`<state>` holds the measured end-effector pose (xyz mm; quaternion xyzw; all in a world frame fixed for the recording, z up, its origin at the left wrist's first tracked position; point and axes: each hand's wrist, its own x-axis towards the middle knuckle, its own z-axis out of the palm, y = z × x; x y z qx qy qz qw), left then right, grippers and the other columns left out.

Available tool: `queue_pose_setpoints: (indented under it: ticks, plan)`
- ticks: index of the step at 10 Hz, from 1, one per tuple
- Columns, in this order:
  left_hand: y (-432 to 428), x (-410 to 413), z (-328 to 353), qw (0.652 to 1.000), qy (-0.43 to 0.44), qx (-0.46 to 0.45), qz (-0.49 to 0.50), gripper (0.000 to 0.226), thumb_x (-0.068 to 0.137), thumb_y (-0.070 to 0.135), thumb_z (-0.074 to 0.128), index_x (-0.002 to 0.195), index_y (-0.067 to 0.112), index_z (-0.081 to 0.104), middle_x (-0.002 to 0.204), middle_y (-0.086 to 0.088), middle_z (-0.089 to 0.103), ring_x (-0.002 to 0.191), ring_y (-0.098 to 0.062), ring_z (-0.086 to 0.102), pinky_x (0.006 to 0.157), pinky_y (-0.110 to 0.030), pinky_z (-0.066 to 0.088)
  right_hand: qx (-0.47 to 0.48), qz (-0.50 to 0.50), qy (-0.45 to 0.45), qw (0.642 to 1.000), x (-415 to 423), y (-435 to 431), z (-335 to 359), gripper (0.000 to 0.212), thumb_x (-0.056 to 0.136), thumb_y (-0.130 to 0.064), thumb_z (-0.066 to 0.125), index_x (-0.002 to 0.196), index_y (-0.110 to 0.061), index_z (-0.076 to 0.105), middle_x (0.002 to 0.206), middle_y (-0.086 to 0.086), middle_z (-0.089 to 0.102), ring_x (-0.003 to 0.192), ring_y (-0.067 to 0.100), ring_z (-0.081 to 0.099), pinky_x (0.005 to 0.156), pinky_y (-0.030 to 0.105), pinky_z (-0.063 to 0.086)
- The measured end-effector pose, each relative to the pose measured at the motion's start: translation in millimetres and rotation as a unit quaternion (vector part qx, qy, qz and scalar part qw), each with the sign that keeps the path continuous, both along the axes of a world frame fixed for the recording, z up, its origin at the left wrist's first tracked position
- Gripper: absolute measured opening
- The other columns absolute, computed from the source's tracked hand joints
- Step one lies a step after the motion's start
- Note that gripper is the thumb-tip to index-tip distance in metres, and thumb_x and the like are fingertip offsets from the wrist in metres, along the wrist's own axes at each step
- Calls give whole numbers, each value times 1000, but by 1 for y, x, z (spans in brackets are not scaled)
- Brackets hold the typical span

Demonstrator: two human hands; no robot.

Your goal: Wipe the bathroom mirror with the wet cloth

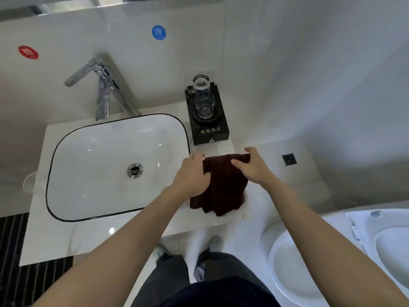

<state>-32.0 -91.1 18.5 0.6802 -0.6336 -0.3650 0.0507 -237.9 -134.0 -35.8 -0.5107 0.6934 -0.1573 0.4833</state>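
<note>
Head view, both hands, left (192, 173), right (252, 165), gripping dark cloth (223, 191) on counter (276, 196)

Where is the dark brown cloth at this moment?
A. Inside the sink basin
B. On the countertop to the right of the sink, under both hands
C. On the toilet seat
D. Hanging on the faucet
B: the dark brown cloth lies on the white countertop beside the sink, with the left hand and right hand on it.

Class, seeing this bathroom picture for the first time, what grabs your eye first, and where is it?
Both hands, left hand and right hand, grip a dark brown cloth on the white counter, centre frame. Left of it sits the black-rimmed basin; behind it, glasses on a black stand.
</note>
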Motion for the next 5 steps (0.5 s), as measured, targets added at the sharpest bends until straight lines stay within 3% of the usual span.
queue_pose_setpoints:
  ticks: [1,2,3,4,5]
  plan:
    - [12,-11,-10,996,-10,-76,-45,58,96,14,56,150,12,36,153,-7,39,143,-25,32,118,-35,32,-86,73,143,983,8,12,-29,73,95,-28,64,156,-10,29,160,14,30,144,36,35,118,50,35]
    - [31,-18,-37,994,-11,-49,-100,57,97,11,53,152,11,37,159,-8,35,147,-24,27,119,-29,24,-151,172,215,949,15,51,-58,71,95,-24,59,157,-10,29,165,16,24,149,36,30,122,49,30]
    - [53,-21,-77,982,-47,54,-176,68,100,14,50,161,14,21,171,-10,10,157,-28,10,126,-36,13,-108,273,262,919,19,98,-85,76,101,-31,51,163,-16,11,172,10,3,158,31,7,127,49,16]
    - [77,-15,-104,954,-81,178,-226,78,102,21,52,164,16,6,172,-8,-7,159,-28,1,128,-41,12,-25,316,261,912,22,128,-103,82,100,-28,52,164,-23,0,171,3,-18,158,27,-15,128,54,9]
    - [102,-7,-109,954,-74,200,-212,76,102,21,51,163,16,8,172,-7,-6,159,-28,2,128,-40,13,-12,277,217,936,24,124,-98,74,98,-23,53,163,-22,17,172,1,-8,159,25,-8,128,50,10]
